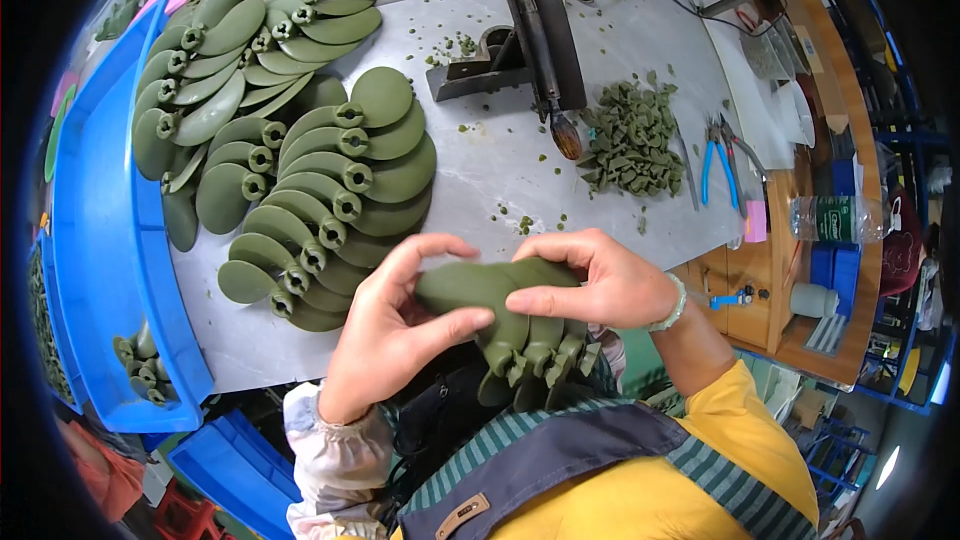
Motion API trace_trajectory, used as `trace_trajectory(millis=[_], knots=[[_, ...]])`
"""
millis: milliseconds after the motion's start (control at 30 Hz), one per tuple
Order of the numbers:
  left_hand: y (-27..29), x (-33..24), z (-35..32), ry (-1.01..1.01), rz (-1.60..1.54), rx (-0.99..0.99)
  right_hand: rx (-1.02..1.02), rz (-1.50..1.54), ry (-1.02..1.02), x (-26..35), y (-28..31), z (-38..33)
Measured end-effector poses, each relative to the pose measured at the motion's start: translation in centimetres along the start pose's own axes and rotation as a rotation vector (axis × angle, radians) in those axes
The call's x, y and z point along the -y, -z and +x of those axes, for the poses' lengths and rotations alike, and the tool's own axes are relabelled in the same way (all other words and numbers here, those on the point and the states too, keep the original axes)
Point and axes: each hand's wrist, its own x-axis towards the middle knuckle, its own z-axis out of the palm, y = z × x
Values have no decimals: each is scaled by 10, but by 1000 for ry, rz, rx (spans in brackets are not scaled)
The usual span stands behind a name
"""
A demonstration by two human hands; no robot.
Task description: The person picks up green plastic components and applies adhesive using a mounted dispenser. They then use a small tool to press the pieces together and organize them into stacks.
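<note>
Olive-green plastic propeller blades fill both hands of a worker at a grey metal table. The left hand pinches the broad end of the top blade between thumb and fingers, its grip closed on the part. The right hand, a pale bead bracelet at the wrist, clamps the same bunch from the other side, fingers curled over the top and thumb underneath. The bunch is held just above the near edge of the table, close to the worker's chest, with the round hubs of the blades fanned out below the hands.

On the table to the left, finished blades lie in overlapping rows, hubs facing right. A blue plastic bin stands beside them at the table's left edge, a few more blades in its near corner. Further back, a soldering iron with a blue handle rests on a dark stand, its tip near a heap of green trimmings. Blue-handled pliers lie to the right of the heap.
</note>
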Motion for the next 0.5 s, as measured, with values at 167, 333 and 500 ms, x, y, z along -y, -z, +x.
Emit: trace_trajectory(millis=[167, 333, 500], knots=[[-9, 14, -4, -170, -312, -147, -405, 427, -17, -31, -5, -20], [-17, 22, -28, -129, -68, -167, -494, 684, -28, -48, -24, -20], [-21, 26, -19, -151, -15, -354, -461, 848, -92, -59, -25, -17]])
